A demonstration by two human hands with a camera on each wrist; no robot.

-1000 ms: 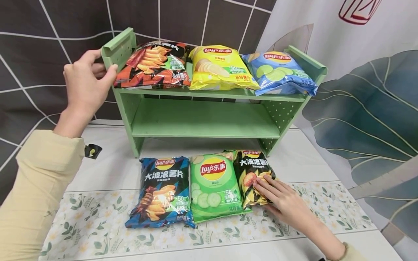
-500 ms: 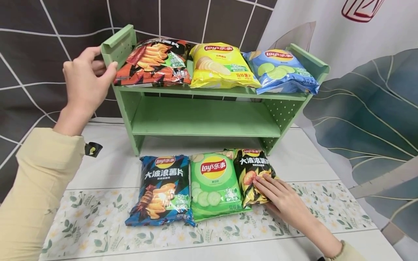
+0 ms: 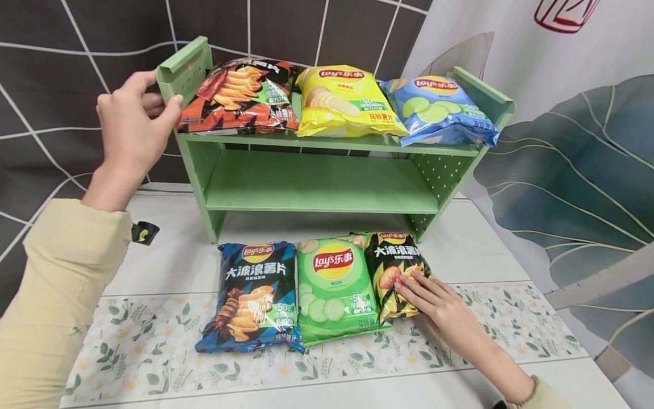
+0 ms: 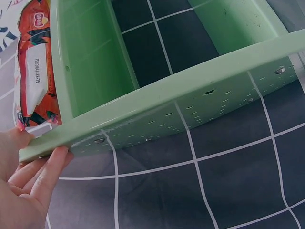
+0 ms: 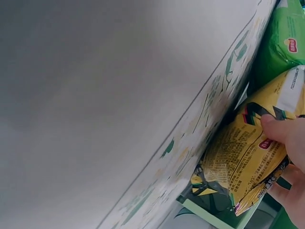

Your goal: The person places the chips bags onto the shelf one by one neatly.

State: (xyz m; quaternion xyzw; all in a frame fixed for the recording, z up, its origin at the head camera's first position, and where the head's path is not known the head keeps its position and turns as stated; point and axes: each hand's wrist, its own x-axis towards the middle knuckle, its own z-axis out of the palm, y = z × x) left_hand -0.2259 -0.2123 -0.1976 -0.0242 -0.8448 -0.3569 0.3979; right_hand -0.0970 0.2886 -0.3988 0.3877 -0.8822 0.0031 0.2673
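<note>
My left hand (image 3: 133, 128) grips the upper left side panel of a green two-tier shelf (image 3: 317, 179). In the left wrist view, thumb and fingers lie on opposite faces of that green panel (image 4: 157, 100). Down on the table, my right hand (image 3: 444, 309) holds a black-and-yellow bag of chips (image 3: 395, 255) by its right side, fingers on the printed front. The right wrist view shows the thumb on the yellow side of the chip bag (image 5: 248, 148). Left of it lie a green cucumber chip bag (image 3: 334, 301) and a dark blue chip bag (image 3: 255, 309).
On the top tier sit a red-and-black chip bag (image 3: 245, 96), a yellow one (image 3: 347, 105) and a light blue one (image 3: 439, 111). The lower tier is bare. A floral strip (image 3: 138, 341) crosses the white table. Dark gridded cloth (image 3: 46, 91) hangs behind.
</note>
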